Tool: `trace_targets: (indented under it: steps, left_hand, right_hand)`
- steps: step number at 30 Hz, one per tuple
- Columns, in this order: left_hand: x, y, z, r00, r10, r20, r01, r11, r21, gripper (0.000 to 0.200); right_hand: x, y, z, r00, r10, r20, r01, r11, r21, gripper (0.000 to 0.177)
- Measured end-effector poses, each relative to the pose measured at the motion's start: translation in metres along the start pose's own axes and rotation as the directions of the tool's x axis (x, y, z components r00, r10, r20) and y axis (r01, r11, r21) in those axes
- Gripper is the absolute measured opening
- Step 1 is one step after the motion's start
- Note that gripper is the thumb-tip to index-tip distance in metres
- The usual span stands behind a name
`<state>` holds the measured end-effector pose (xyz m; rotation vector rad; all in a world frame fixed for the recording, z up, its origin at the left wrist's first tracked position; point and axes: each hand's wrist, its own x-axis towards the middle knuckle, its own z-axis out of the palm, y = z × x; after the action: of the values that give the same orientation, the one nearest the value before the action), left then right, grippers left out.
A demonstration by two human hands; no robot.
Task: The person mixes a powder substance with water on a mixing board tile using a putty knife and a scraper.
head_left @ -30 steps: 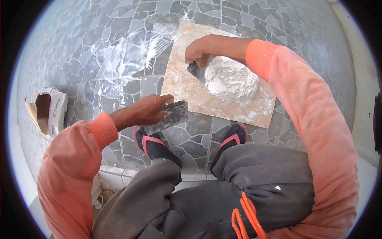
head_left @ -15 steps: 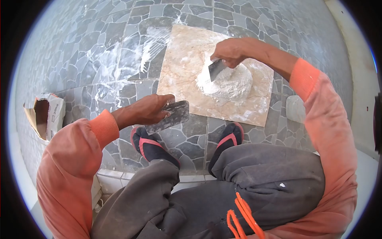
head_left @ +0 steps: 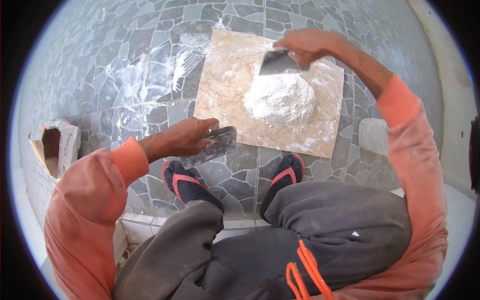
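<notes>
A mound of white powder (head_left: 280, 102) lies on a square beige marbled tile (head_left: 220, 85) on the floor. My right hand (head_left: 304, 46) is closed on a flat metal scraper (head_left: 279, 63), whose blade is at the far edge of the mound. My left hand (head_left: 187, 137) grips a second, wider scraper (head_left: 212, 146) with a speckled dark blade, held above the floor near the tile's front left corner. The handles are mostly hidden by my fingers.
An opened paper bag (head_left: 67, 145) marked 20 kg lies at the left. White smears (head_left: 132, 80) cover part of the grey stone-pattern floor (head_left: 240, 187). A pale block-like object (head_left: 372, 135) is right of the tile. My sandalled feet (head_left: 187, 182) are in front of it.
My right hand has moved up and slightly right with its scraper, from over the mound to its far edge; the blade now faces more broadly. My left hand has barely moved.
</notes>
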<state>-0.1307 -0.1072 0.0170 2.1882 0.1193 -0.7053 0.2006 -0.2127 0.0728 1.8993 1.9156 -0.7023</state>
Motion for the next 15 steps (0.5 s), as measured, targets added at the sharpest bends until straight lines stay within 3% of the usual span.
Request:
trace_targets:
  steps: [3,6,9,12,15]
  left_hand:
    - [-0.002,0.005,-0.005,0.999,-0.026,0.019,0.026,1.0,-0.007,0.04]
    - [-0.004,-0.002,-0.003,1.0,-0.029,0.0,0.029,1.0,-0.006,0.039]
    - [-0.007,-0.008,-0.001,0.999,-0.051,0.005,0.051,0.999,-0.01,0.039]
    - [-0.01,-0.012,0.001,0.998,-0.059,-0.006,0.058,0.997,-0.045,0.04]
    - [-0.012,-0.007,-0.003,0.997,-0.075,0.019,0.076,0.996,-0.038,0.041]
  right_hand:
    - [0.056,0.033,0.014,0.997,-0.055,-0.06,0.05,0.996,-0.077,0.047]
    - [0.102,0.041,0.013,0.999,-0.006,0.048,0.007,1.0,-0.019,0.05]
    - [0.131,0.03,0.008,0.997,-0.064,0.035,0.064,0.998,0.008,0.028]
    - [0.155,0.013,0.012,0.99,-0.106,0.091,0.118,0.984,-0.133,0.052]
    - [0.178,0.001,0.03,0.969,-0.211,0.127,0.227,0.964,-0.136,0.055]
